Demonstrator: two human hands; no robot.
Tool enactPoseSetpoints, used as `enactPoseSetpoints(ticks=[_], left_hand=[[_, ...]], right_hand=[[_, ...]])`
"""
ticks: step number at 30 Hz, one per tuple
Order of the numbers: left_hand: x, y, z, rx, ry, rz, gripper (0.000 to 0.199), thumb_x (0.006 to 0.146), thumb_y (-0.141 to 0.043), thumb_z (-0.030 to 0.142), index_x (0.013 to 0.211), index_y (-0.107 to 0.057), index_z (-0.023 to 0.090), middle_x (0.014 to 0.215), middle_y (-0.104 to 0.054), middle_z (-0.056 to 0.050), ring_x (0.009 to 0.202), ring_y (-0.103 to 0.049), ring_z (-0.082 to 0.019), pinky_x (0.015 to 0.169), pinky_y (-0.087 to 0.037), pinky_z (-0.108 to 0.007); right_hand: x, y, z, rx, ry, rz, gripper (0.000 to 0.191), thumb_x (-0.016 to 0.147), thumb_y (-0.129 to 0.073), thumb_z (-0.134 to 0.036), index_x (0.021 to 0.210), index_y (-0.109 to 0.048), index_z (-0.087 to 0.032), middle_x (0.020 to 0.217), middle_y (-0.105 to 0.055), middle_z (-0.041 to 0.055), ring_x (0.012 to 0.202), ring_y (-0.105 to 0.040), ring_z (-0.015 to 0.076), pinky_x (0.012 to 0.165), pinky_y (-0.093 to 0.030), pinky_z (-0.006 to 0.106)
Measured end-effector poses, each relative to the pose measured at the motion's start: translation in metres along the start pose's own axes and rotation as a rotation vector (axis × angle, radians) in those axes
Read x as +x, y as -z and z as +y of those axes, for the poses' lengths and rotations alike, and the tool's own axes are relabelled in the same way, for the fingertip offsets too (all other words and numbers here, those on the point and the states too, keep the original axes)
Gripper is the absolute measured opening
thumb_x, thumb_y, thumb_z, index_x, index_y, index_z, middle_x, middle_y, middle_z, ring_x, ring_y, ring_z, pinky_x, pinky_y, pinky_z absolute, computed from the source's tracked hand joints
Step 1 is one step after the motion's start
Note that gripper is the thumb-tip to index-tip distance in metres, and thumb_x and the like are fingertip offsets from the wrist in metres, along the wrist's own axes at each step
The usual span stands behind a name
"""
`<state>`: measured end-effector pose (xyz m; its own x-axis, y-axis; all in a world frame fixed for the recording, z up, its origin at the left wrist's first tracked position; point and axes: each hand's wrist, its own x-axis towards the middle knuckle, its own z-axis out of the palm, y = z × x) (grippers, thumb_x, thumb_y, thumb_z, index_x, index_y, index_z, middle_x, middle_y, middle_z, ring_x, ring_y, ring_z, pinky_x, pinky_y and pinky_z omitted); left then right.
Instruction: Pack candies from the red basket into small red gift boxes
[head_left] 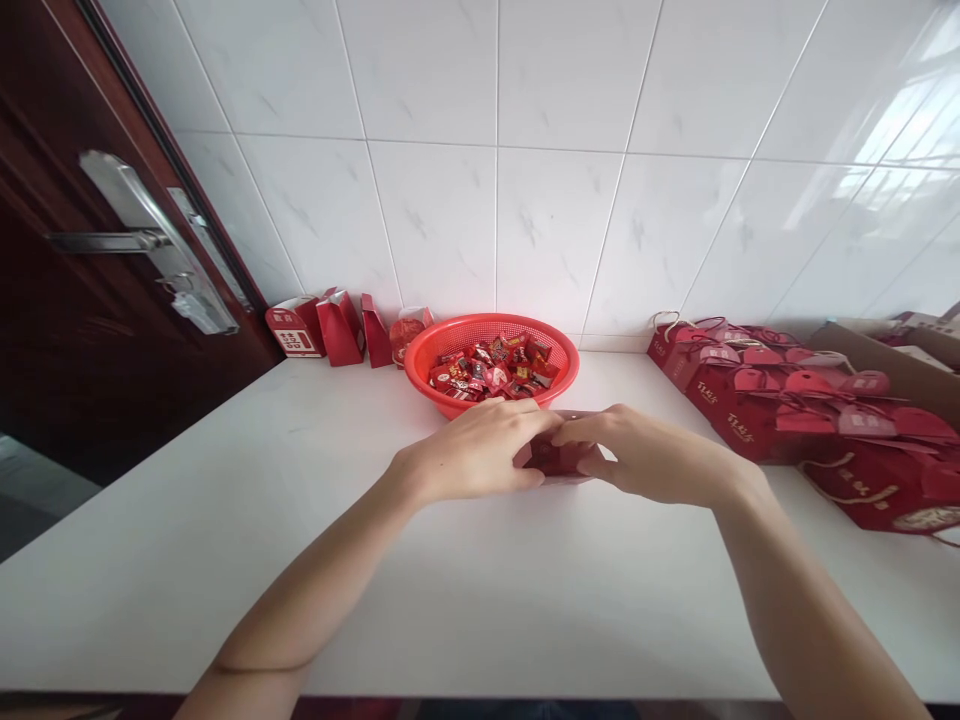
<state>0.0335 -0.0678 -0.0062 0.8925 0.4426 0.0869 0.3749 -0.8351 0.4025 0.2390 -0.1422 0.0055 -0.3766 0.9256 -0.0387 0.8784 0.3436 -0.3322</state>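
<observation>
So I was standing there watching, and the small red box (556,458) was on the near side of the basket, roughly mid-tabletop (525,600), with a hand at each end. The left hand (471,452) had its grip closed around the left end, thumb on the near side and fingers over the top. The right hand (646,455) had its thumb and fingers pinching the right end. Couldn't tell exactly where every fingertip landed, since the hands covered a lot of it. My guess is that working from both ends kept those thin, papery walls from folding in. The red plastic basket (420,376) sat just beyond, handy for reaching the candies (495,375) heaped inside. It was round and wide-rimmed with a fine mesh wall, and the wrappers looked crinkly and shiny. Far left, some little red cartons (343,332) stood near the wall, probably parked there out of the way. Over on the right, red gift boxes (757,400) were bunched close together, likely to save room, with cord handles, gold lettering and petal-like flaps on top. Behind it all was glossy white wall tile (435,80), faintly veined like marble.
</observation>
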Motion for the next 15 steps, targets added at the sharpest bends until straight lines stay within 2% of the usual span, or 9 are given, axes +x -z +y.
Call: enactPoseSetpoints(ticks=[4,8,11,13,15], left_hand=[[-0.002,-0.003,0.002,0.052,-0.024,-0.028,0.036,0.087,-0.067,0.024,0.123,-0.067,0.026,0.111,-0.071,-0.005,0.101,-0.068,-0.026,0.088,-0.049,-0.035],[-0.002,-0.003,-0.002,0.078,-0.036,-0.010,0.053,0.087,-0.063,0.017,0.139,-0.061,0.029,0.128,-0.070,-0.005,0.115,-0.066,-0.028,0.098,-0.048,-0.038],[0.001,0.001,-0.012,-0.014,-0.019,0.027,0.051,0.087,-0.059,0.016,0.136,-0.065,0.028,0.135,-0.070,-0.004,0.121,-0.066,-0.026,0.099,-0.051,-0.035],[0.004,0.005,-0.020,-0.123,-0.021,0.058,0.048,0.084,-0.063,0.020,0.132,-0.068,0.024,0.136,-0.070,-0.004,0.124,-0.066,-0.026,0.102,-0.051,-0.033],[0.007,0.008,-0.027,-0.236,-0.036,0.101,0.045,0.082,-0.065,0.022,0.126,-0.073,0.022,0.131,-0.073,-0.004,0.124,-0.066,-0.026,0.104,-0.051,-0.033]], right_hand=[[-0.017,0.000,0.005,0.173,0.080,0.084,0.029,0.092,-0.057,-0.014,0.112,-0.076,-0.025,0.103,-0.080,0.0027,0.090,-0.074,0.0209,0.081,-0.056,0.031],[-0.034,0.000,0.020,0.279,0.031,0.380,0.019,0.093,-0.065,-0.034,0.107,-0.075,-0.024,0.094,-0.079,0.0042,0.088,-0.075,0.0232,0.082,-0.060,0.035],[-0.034,-0.008,0.038,0.350,-0.012,0.579,0.042,0.085,-0.077,-0.051,0.116,-0.072,-0.024,0.109,-0.076,0.0087,0.094,-0.074,0.0270,0.086,-0.062,0.042],[-0.028,-0.018,0.050,0.436,0.036,0.586,0.064,0.077,-0.084,-0.056,0.130,-0.066,-0.025,0.129,-0.070,0.0109,0.110,-0.070,0.0302,0.096,-0.060,0.046],[-0.019,-0.029,0.060,0.559,0.099,0.512,0.076,0.074,-0.086,-0.058,0.139,-0.059,-0.027,0.141,-0.064,0.0114,0.122,-0.065,0.0318,0.104,-0.057,0.048]])
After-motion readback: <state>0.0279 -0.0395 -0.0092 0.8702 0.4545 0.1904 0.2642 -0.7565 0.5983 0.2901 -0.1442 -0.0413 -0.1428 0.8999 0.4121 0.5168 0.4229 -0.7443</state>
